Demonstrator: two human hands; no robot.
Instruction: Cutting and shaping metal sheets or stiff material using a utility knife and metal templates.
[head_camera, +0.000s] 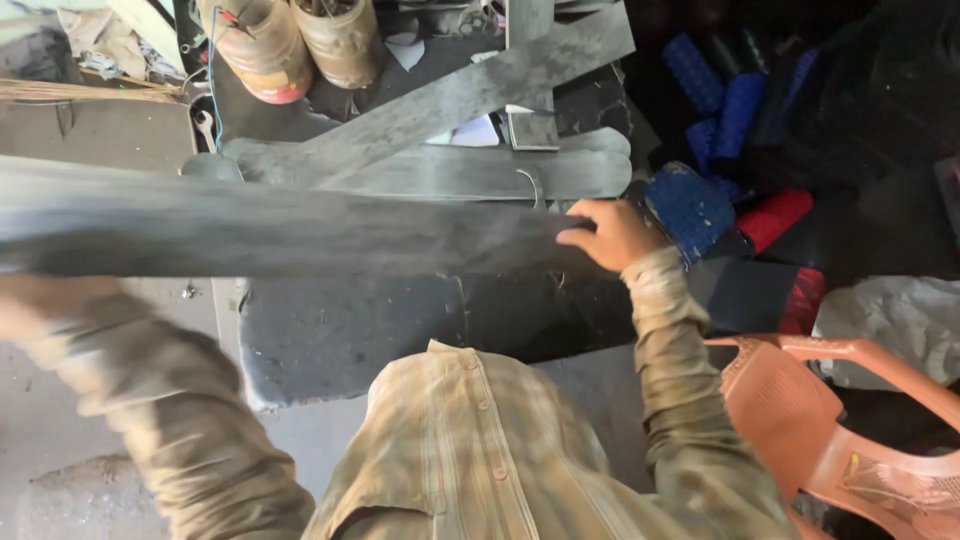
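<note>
A long dark grey rubber strip (280, 232) stretches across the view from the left edge to the middle right, blurred. My right hand (612, 234) grips its right end, fingers curled over the edge. My left hand (30, 300) is at the far left edge under the strip, blurred; only part of it and the sleeve show, and it seems to hold the strip's left part. Below the strip lies a dark rubber mat (400, 330) on the floor.
More grey rubber strips (470, 170) lie crossed behind. Two dirty cans (300, 40) stand at the top. Blue and red textured rubber pieces (720, 190) pile at the right. An orange plastic chair (840, 430) is at the lower right, beside a grey sack (900, 320).
</note>
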